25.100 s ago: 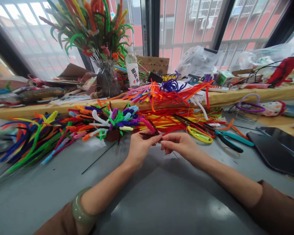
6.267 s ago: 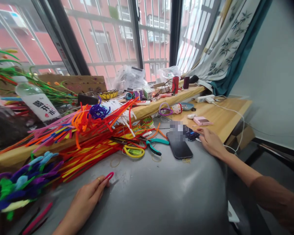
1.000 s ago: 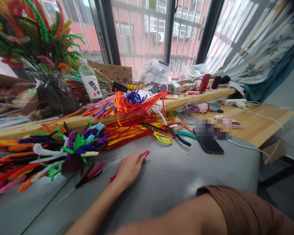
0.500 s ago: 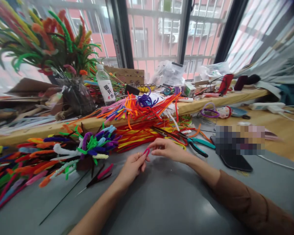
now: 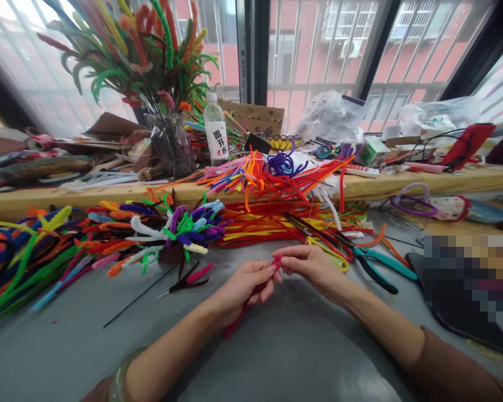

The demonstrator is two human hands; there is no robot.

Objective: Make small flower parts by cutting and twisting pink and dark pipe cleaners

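Observation:
Both hands meet over the grey table (image 5: 276, 357) on a pink pipe cleaner (image 5: 235, 322). My left hand (image 5: 245, 285) is closed round its length, the lower end sticking out below the palm. My right hand (image 5: 312, 267) pinches its bent upper tip between thumb and fingers. A heap of coloured pipe cleaners (image 5: 121, 234) lies just left of the hands, and loose red and yellow pipe cleaners (image 5: 260, 223) lie behind them.
Yellow-handled scissors (image 5: 331, 254) and teal pliers (image 5: 377, 268) lie right of my right hand. A dark phone (image 5: 456, 312) lies at the right. A wooden sill (image 5: 193, 192) holds a vase of pipe-cleaner flowers (image 5: 170, 139), a water bottle (image 5: 216, 131) and clutter.
The view has swung back left towards the table. My right hand, off at the phone side earlier, has come in and taken the pink pipe cleaner's tip, which my left hand has kept holding.

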